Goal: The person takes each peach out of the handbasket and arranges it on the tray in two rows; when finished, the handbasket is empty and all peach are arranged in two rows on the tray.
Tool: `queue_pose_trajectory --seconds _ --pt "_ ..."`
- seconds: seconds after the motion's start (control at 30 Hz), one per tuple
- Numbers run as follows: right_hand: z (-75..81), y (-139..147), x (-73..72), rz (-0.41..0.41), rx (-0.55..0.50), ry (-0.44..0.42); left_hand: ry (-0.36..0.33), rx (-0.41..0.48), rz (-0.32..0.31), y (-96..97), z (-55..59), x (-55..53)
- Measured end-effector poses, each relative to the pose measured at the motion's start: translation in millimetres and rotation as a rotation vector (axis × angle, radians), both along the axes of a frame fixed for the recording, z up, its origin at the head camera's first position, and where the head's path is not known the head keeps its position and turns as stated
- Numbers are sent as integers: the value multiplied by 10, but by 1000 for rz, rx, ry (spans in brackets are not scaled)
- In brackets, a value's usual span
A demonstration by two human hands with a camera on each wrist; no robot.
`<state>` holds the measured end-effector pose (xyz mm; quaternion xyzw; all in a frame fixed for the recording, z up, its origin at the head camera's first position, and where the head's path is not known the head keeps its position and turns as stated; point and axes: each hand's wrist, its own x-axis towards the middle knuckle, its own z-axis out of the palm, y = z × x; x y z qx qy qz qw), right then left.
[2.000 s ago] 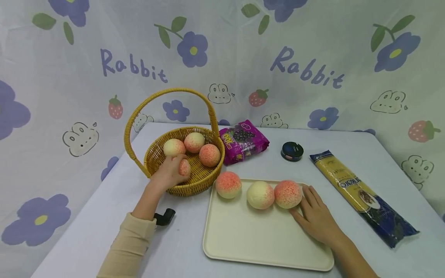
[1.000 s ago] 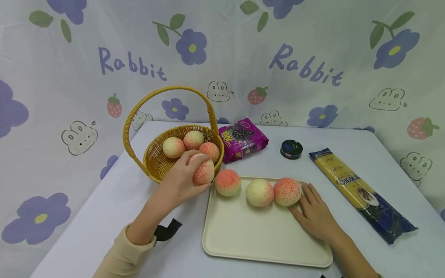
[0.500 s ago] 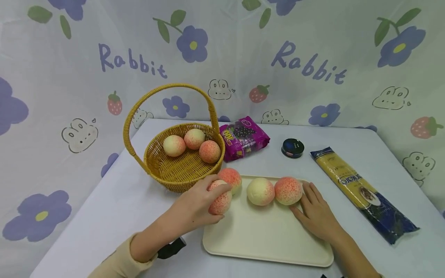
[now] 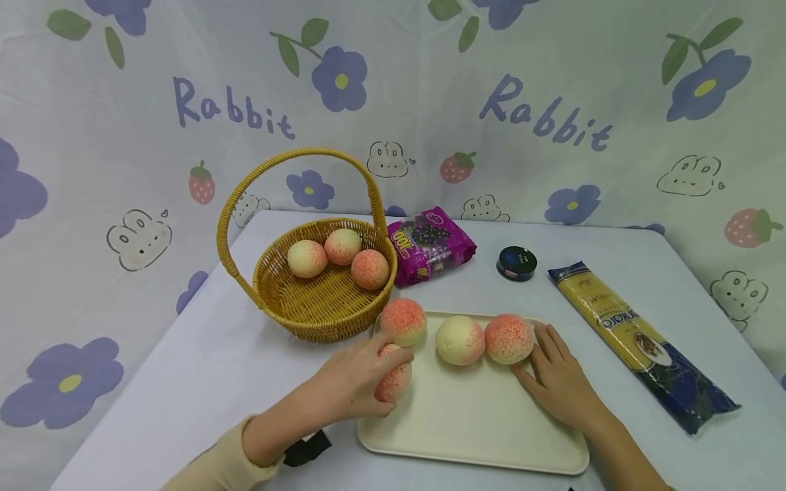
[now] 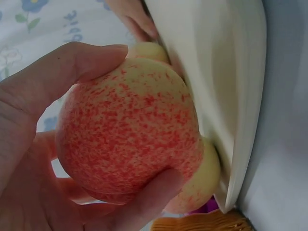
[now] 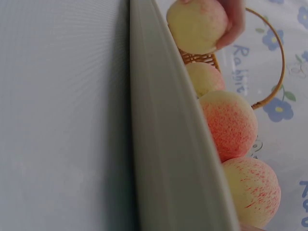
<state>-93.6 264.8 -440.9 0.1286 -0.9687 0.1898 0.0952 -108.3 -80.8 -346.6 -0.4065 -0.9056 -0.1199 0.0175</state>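
My left hand [image 4: 362, 378] grips a red-speckled peach [image 4: 394, 382] at the left side of a cream tray [image 4: 479, 423]. In the left wrist view its thumb and fingers curl round the peach [image 5: 130, 130]; whether the fruit touches the tray is hard to tell. Along the tray's back edge sit a red-topped peach [image 4: 403, 320], a pale peach [image 4: 457, 341] and a speckled peach [image 4: 508, 339]. My right hand [image 4: 559, 382] rests on the tray's right side, fingers extended, fingertips beside the speckled peach.
A wicker basket [image 4: 319, 331] with a tall handle stands at the left with three peaches [image 4: 370, 269] inside. Behind the tray lie a purple grape-print packet [image 4: 432, 245] and a round dark tin [image 4: 516, 263]. A long pasta packet [image 4: 638, 341] lies at the right.
My left hand has lifted a peach out of the basket and carried it right and toward me, over the tray's left side. The right hand has stayed in place.
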Motion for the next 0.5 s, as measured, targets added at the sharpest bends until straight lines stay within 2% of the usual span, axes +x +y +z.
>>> queue_pose_trajectory --seconds 0.13,0.23,0.33,0.5 --pt "3 -9 6 -9 -3 -23 -96 -51 -16 8 -15 13" --pt "4 -15 9 -10 -5 -27 -137 -74 -43 12 -7 24" --pt "7 -16 9 -9 -6 -23 -140 -82 -55 12 8 24" --pt "23 -6 1 -12 2 -20 -111 -100 -32 -2 48 11"
